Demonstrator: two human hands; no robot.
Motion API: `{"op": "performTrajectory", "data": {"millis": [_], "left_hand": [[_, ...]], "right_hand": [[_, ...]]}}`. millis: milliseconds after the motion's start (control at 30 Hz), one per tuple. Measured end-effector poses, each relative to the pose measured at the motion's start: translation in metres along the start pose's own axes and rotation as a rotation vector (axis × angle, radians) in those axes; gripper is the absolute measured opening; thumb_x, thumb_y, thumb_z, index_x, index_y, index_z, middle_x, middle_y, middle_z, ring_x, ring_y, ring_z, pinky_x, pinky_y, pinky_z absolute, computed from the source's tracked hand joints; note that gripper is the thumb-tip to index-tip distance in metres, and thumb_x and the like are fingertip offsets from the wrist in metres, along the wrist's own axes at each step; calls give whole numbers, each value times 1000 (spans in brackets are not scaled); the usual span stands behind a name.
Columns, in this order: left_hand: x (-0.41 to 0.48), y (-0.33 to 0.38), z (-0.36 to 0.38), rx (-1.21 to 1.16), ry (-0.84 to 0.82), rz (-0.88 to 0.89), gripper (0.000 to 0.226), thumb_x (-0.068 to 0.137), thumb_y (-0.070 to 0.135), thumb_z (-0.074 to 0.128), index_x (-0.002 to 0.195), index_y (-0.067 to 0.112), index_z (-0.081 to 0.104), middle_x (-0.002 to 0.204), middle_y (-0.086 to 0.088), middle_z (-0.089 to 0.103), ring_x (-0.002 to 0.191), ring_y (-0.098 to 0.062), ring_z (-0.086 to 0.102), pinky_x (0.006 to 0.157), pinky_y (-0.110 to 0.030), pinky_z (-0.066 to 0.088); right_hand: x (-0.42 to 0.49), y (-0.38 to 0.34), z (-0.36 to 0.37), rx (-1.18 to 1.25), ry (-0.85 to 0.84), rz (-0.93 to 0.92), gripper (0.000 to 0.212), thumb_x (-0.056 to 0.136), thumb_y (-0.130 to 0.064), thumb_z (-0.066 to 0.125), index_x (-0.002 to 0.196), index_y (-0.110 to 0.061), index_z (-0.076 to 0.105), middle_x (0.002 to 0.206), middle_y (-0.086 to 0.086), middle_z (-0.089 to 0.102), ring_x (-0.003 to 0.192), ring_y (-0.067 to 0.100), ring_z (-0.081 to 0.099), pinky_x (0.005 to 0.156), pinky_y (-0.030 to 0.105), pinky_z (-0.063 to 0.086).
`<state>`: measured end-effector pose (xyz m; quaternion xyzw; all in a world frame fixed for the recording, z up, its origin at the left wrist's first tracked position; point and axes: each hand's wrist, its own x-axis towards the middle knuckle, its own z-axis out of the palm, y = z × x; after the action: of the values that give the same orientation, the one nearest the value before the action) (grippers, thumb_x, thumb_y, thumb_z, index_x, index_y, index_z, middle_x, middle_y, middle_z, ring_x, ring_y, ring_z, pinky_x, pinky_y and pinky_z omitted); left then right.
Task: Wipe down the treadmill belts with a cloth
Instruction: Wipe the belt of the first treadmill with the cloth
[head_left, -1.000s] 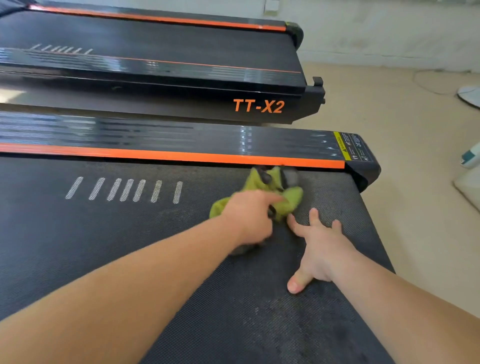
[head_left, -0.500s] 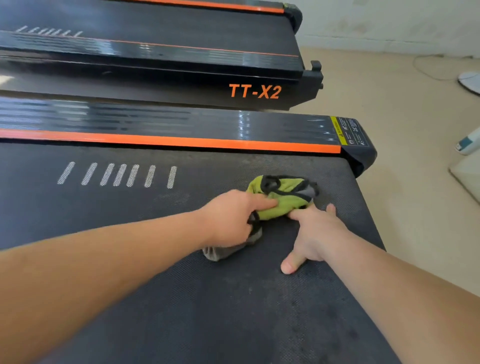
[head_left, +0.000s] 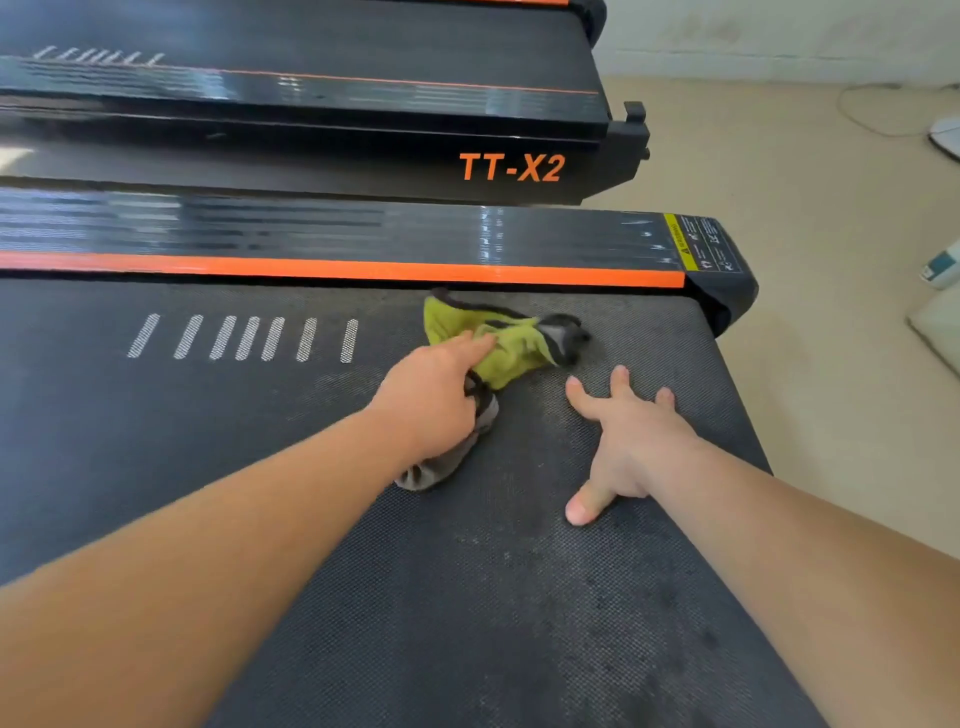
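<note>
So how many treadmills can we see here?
2. The near treadmill fills the foreground, with the cloth on its belt. The far treadmill, marked TT-X2, lies alongside it at the top. Others may sit outside the frame.

the floor (head_left: 810, 171) fills the right side of the frame. it is a pale sandy color, smooth and plain, with soft light on it. in the upper right, the wall (head_left: 779, 26) is whitish with faint gray smudges. a low pale strip (head_left: 753, 61) runs along the bottom of the wall. a thin cord (head_left: 839, 104) lies in a loop on the floor near the upper right corner. at the right edge a white round thing (head_left: 948, 137) is cut off. below it are a white and teal thing (head_left: 941, 267) and a pale flat thing (head_left: 940, 325), cut off too. i cannot tell what they are.
</note>
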<state>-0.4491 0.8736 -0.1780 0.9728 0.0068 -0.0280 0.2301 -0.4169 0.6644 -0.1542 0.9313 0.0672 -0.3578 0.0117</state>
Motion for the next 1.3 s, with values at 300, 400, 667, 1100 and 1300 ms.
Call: {"op": "performTrajectory", "data": {"millis": [300,400,667,1100,1300], "left_hand": [[-43,8,17,-87,-199,345,79,78,13,54,153,37,44,153,15,50,139,-15,49,113,-32,43],[-26,14,15,-108,73,24,75,86,13,60,154,39,43,152,11,53,137,-19,50,109,-19,36],[-48,23,18,-124,-207,253,73,83,10,59,150,38,47,142,10,59,128,-20,57,105,-32,49],[-86,21,27,-124,-41,37,76,90,13,55,157,41,35,155,16,47,138,-20,49,108,-26,41],[-181,94,54,-255,-237,252,71,87,12,63,152,35,47,152,11,52,139,-16,49,113,-28,40]], "right_hand": [[6,1,3,36,-3,35,150,48,-53,100,164,-35,6,165,-12,-33,154,41,-22,115,75,22],[3,1,2,-3,-10,0,146,54,-54,98,158,-54,-4,165,-11,-33,153,45,-21,113,78,23],[5,4,3,0,11,-1,145,59,-51,97,162,-42,-5,167,-9,-27,153,45,-19,116,74,24],[-42,33,30,282,214,-219,137,62,-60,91,156,-58,-9,166,-21,-25,158,16,-13,122,64,22],[-116,89,78,195,97,-102,141,56,-61,91,156,-57,-8,165,-17,-29,157,27,-15,121,62,23]]}}
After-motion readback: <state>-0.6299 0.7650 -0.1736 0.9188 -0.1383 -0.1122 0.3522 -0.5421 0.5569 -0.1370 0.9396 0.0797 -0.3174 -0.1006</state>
